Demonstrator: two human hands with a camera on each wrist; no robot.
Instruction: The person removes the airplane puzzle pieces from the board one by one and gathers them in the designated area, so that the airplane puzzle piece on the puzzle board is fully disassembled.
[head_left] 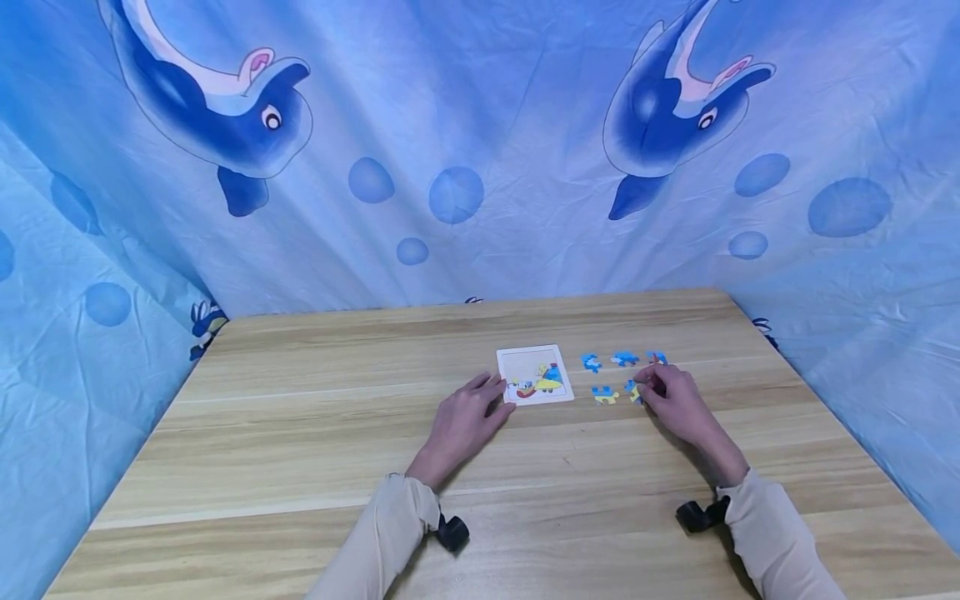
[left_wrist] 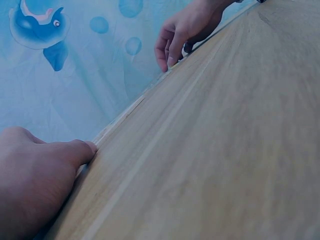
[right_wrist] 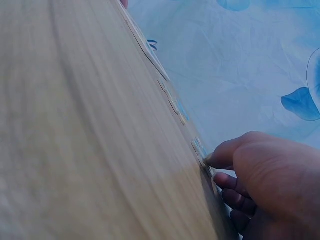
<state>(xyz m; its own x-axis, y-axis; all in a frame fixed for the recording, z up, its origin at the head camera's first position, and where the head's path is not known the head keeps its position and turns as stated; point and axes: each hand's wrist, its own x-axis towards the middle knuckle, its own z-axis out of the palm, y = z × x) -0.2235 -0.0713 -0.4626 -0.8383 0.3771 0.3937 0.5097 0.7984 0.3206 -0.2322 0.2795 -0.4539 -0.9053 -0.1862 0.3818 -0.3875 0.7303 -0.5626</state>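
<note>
A small white-framed jigsaw puzzle tray (head_left: pixel 536 400) lies on the table, with a picture of a figure in yellow and blue fitted in its lower part. My left hand (head_left: pixel 467 418) rests at the tray's left side, thumb by the lower corner and loosely bent fingers touching the edge. To the right, my right hand (head_left: pixel 672 402) pinches a blue and yellow puzzle piece (head_left: pixel 633 392) between thumb and fingers, low at the tabletop; its fingers partly hide the piece. In the right wrist view the thumb (right_wrist: pixel 220 156) is right on the piece's edge.
Beside the tray lie loose puzzle pieces: a blue and yellow one (head_left: pixel 604 396), two blue ones (head_left: pixel 592 362) (head_left: pixel 625 358), and a blue and red one (head_left: pixel 657 357) just beyond the right hand. A blue dolphin-print curtain (head_left: pixel 525 250) hangs behind the wooden table (head_left: pixel 300 433).
</note>
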